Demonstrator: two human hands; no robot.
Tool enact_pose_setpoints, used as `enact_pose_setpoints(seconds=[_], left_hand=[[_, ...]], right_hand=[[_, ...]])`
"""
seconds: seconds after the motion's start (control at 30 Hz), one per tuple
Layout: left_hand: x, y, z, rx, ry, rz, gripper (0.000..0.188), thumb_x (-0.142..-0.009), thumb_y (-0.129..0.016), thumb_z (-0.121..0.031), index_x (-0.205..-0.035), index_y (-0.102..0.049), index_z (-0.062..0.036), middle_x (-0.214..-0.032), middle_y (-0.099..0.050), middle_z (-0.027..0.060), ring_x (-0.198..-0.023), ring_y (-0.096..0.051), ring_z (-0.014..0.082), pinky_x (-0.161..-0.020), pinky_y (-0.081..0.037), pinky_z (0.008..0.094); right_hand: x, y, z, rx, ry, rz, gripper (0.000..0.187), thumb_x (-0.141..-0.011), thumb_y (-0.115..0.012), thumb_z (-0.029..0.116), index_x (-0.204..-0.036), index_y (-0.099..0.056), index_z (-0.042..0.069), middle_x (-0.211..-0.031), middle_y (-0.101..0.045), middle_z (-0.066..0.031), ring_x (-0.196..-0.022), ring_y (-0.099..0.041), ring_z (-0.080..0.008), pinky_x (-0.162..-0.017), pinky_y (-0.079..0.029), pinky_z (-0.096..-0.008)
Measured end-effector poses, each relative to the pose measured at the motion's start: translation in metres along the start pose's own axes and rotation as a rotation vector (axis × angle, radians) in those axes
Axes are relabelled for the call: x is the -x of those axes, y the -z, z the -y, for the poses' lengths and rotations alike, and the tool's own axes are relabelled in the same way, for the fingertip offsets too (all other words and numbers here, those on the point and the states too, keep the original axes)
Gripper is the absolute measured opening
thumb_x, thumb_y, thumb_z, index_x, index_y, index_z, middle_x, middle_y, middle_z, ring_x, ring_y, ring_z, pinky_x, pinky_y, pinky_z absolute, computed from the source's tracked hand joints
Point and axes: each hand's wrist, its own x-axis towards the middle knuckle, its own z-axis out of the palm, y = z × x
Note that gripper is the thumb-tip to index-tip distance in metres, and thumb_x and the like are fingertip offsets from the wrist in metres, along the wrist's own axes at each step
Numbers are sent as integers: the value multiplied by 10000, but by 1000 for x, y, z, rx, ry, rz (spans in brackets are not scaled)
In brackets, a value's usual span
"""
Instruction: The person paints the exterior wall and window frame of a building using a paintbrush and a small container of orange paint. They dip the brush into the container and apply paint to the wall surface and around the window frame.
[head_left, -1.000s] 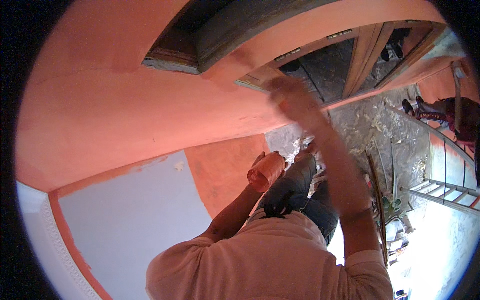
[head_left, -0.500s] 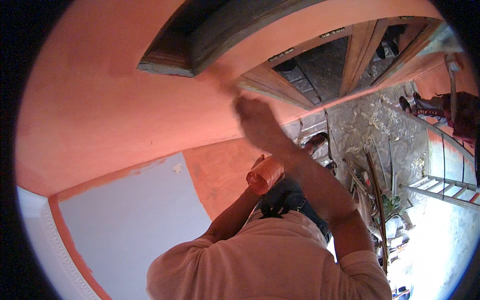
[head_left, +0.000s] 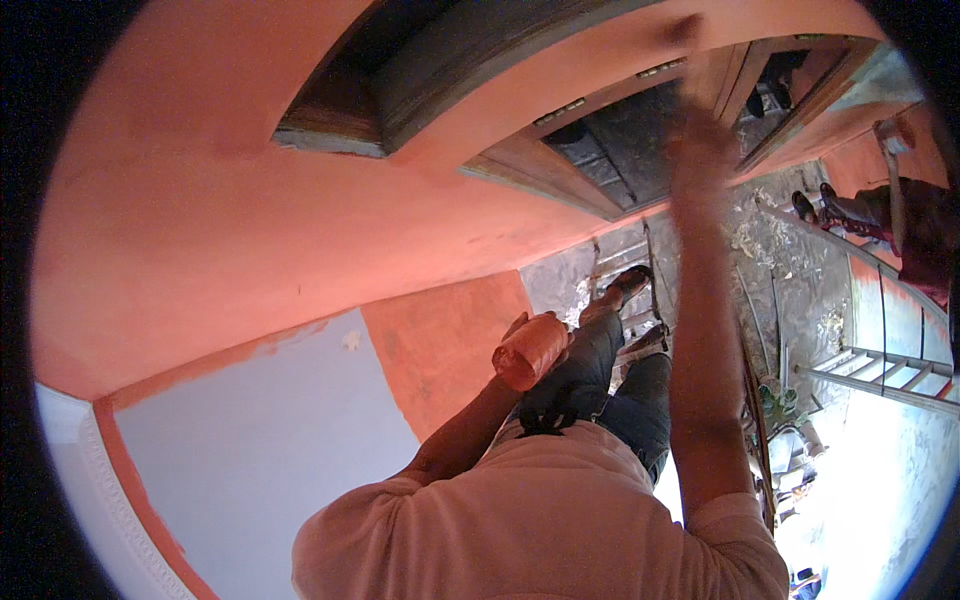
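Observation:
My left hand (head_left: 516, 324) is wrapped round a paint-smeared orange container (head_left: 530, 352), held at waist height with its mouth tilted toward me. Its inside is coated orange, and how much paint it holds I cannot tell. Raised far ahead, my right hand (head_left: 702, 150) is smeared by motion and closed on a paintbrush (head_left: 686, 32). The dark bristle end is blurred against the orange band of wall (head_left: 600, 65) between the arched recess and the wooden-framed opening. Whether the bristles touch that wall cannot be made out.
A dark arched recess (head_left: 430, 80) lies above the wooden frame (head_left: 540, 178). My feet stand on ladder rungs (head_left: 640, 318) high above a littered floor. At right, another person (head_left: 925, 235) is on a second ladder (head_left: 885, 375). A pale blue patch (head_left: 270, 440) marks the left wall.
My right hand has swung up and to the right with the paintbrush, from the recess's lower corner to the band over the wooden frame. The container in my left hand has barely moved.

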Motion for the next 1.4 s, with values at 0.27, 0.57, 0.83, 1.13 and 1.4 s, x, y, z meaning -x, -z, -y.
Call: enact_pose_setpoints(seconds=[0.27,0.57,0.83,1.13,1.4], left_hand=[[-8,-11,-7,-14,38,104,615,-1023,-544,-530,-1310,-597,12,-1302,-625,293,-1238,-587,499,-963,-553,650],[-2,7,-5,-15,12,76,623,-1020,-544,-534,-1328,-593,5,-1319,-625,284,-1244,-590,492,-1004,-521,663],[-14,1,-6,70,107,-30,636,-1012,-550,-542,-1329,-596,7,-1342,-615,281,-1284,-566,483,-1052,-492,646],[-47,-4,6,-12,140,59,573,-1037,-508,-520,-1318,-590,-28,-1339,-616,284,-1241,-572,535,-1055,-442,709],[-73,-11,41,-150,255,176,512,-1053,-491,-486,-1323,-618,-69,-1333,-645,193,-1242,-605,435,-1052,-460,680]], right_hand=[[108,-72,-76,178,315,887,231,-1012,-507,174,-1015,-661,1,-907,-684,-254,-880,-653,-477,-847,-524,-566],[-23,43,-20,-43,109,74,278,-989,-635,229,-1147,-719,17,-768,-586,-4,-609,-515,-98,-490,-372,-247],[125,-78,-50,350,423,1211,214,-979,-508,131,-1062,-677,30,-1070,-698,-251,-969,-682,-403,-854,-499,-546],[-50,101,4,-257,31,114,224,-1037,-636,289,-994,-644,69,-768,-536,6,-638,-459,-122,-607,-353,-283],[43,199,-125,327,-177,134,344,-1069,-558,404,-911,-539,100,-613,-444,-9,-502,-455,-160,-476,-340,-362]])
